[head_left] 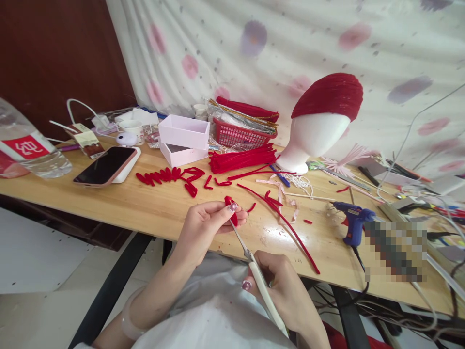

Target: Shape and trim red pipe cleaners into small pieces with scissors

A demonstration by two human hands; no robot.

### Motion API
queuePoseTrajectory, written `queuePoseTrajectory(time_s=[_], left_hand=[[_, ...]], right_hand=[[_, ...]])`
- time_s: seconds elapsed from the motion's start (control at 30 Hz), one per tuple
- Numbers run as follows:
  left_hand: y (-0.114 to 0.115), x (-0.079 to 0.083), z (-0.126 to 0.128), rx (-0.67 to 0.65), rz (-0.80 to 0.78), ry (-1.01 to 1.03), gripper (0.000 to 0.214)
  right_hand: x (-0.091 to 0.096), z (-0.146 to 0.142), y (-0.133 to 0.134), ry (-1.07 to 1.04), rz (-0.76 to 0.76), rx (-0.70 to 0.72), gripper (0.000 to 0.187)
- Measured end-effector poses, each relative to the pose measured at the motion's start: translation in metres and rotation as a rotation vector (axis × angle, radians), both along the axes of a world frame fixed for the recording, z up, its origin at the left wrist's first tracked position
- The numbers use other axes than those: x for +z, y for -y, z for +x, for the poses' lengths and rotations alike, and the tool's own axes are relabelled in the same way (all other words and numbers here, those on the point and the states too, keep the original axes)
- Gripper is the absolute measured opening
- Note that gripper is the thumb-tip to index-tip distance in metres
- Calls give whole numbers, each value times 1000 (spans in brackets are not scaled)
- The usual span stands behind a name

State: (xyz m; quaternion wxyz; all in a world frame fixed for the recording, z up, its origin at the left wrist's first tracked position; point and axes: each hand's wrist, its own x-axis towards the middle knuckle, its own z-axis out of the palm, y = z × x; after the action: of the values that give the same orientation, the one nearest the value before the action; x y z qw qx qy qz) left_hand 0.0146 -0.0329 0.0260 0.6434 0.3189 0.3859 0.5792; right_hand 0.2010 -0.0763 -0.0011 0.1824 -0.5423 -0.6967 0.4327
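Observation:
My left hand (207,225) pinches a small folded red pipe-cleaner piece (231,209) just above the near edge of the wooden table (152,206). My right hand (281,286) grips white-handled scissors (259,278), whose blades reach up to the red piece. A row of finished red loops (165,175) lies on the table beyond my left hand. A long red pipe cleaner (286,225) stretches across the table to the right. A bundle of red pipe cleaners (241,160) lies in front of a red basket (240,135).
A white foam head (314,140) with a red cap stands at the back. A blue glue gun (352,220) rests at right among cables. A phone (107,166), pink boxes (183,138), a cup (132,128) and a water bottle (27,148) sit at left.

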Motion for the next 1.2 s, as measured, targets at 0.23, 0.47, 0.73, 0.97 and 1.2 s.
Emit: queuePoseTrajectory(time_s=[0.23,0.47,0.73,0.97,1.2], left_hand=[[1,1,1,23,-8,11,24],[0,0,1,15,-14,24,20],[0,-2,-1,7,-19,-1,24],[-1,1,0,24,-17,14,22],[0,-1,-1,7,5,4,20]], right_hand=[[-1,0,0,-17,-1,-25,46],[2,-1,0,16,3,-28,47],[1,0,0,77,47,16,39],[-2,-1,0,12,23,-7,43],[-2,0,1,-11,11,-23,46]])
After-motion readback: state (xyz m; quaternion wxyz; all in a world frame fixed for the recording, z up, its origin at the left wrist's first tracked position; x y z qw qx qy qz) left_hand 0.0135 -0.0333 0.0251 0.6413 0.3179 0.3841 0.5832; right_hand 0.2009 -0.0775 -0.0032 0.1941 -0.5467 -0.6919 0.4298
